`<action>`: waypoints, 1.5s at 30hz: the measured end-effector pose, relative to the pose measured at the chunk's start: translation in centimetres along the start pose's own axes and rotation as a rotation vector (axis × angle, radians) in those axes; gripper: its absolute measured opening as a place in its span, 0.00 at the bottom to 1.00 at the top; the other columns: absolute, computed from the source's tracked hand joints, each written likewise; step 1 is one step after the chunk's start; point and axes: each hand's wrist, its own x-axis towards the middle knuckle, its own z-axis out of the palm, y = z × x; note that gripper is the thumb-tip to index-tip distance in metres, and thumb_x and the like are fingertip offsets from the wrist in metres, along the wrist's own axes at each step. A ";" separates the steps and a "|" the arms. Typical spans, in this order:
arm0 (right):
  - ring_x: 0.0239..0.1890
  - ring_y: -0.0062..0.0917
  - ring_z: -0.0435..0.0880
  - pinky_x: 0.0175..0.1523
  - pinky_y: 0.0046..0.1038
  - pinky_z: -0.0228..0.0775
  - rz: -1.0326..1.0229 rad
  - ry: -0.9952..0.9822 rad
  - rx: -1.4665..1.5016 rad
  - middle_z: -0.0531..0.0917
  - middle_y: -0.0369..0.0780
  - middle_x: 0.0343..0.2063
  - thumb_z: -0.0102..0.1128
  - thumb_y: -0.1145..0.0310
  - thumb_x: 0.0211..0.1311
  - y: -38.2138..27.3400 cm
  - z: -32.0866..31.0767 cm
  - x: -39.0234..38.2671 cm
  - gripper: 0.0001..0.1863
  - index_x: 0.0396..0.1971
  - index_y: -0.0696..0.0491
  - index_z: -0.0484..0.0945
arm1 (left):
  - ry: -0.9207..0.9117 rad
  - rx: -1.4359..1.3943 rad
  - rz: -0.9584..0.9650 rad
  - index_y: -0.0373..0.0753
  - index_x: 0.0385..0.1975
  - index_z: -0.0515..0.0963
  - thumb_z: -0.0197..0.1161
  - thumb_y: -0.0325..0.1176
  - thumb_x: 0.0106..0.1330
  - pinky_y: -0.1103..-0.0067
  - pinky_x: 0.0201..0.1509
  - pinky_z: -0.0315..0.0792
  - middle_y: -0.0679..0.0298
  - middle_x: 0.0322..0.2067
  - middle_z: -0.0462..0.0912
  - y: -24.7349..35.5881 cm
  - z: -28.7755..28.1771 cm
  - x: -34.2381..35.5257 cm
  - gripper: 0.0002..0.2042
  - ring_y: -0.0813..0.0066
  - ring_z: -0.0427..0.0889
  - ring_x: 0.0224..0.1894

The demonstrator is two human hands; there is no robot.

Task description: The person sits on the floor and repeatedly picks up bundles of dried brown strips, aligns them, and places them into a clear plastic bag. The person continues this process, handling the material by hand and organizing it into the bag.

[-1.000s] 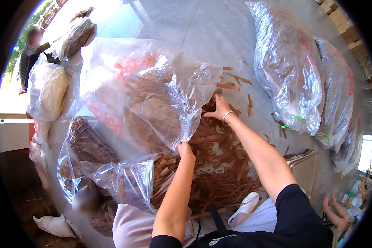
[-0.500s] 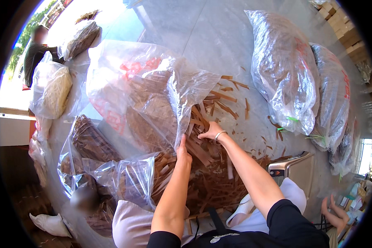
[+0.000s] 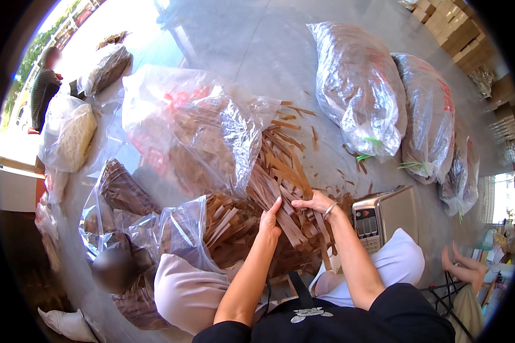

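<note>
Both hands grip long flat brown strips (image 3: 282, 220) just below the mouth of a big clear plastic bag (image 3: 183, 126) with red print, from which more strips stick out. My left hand (image 3: 271, 220) is closed on their left side, thumb up. My right hand (image 3: 317, 204), with a bracelet on the wrist, has its thumb over them on the right. A second open clear bag (image 3: 180, 231) of strips lies at the left, beside a loose heap (image 3: 223, 228) of brown pieces between my knees.
Three tied bags (image 3: 352, 80) lie at right, beside a metal-cased scale (image 3: 392, 211). Cartons (image 3: 455, 31) are stacked behind. Another person (image 3: 44, 94) is by pale bags (image 3: 68, 131) at left. Bare legs (image 3: 463, 266) show at lower right. Scraps lie on the floor (image 3: 257, 51).
My hands have moved down toward me, drawing strips out of the big bag. My left hand has let go of the plastic and now holds strips. More of the scale shows.
</note>
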 end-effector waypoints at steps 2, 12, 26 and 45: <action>0.31 0.19 0.78 0.38 0.23 0.69 0.012 0.003 0.004 0.80 0.35 0.32 0.71 0.60 0.43 0.8 0.2 -2.4 0.26 0.42 0.55 0.75 | -0.056 0.037 -0.020 0.36 0.46 0.72 0.66 0.32 0.55 0.62 0.50 0.72 0.57 0.43 0.78 -0.8 -0.4 -1.8 0.19 0.60 0.78 0.44; 0.30 0.18 0.78 0.32 0.20 0.71 -0.075 0.033 0.065 0.80 0.35 0.32 0.72 0.62 0.43 -0.1 3.7 -15.0 0.25 0.42 0.55 0.75 | -0.138 0.238 0.090 0.36 0.45 0.73 0.66 0.35 0.56 0.61 0.44 0.75 0.58 0.43 0.78 -4.1 -1.1 -10.2 0.19 0.61 0.79 0.42; 0.44 0.18 0.74 0.49 0.22 0.66 -0.409 -0.119 -0.023 0.77 0.35 0.44 0.73 0.63 0.44 -1.2 5.3 -18.4 0.32 0.50 0.57 0.69 | -0.324 0.275 0.055 0.35 0.40 0.75 0.64 0.32 0.55 0.65 0.37 0.77 0.59 0.35 0.81 -2.3 -0.9 -12.9 0.14 0.64 0.81 0.35; 0.26 0.16 0.76 0.29 0.18 0.68 -0.360 0.226 0.368 0.79 0.33 0.27 0.70 0.69 0.45 -2.1 6.0 -17.7 0.19 0.38 0.55 0.75 | -0.448 0.446 0.120 0.34 0.41 0.73 0.61 0.21 0.50 0.71 0.38 0.77 0.60 0.32 0.79 -0.9 -0.7 -17.6 0.16 0.66 0.80 0.34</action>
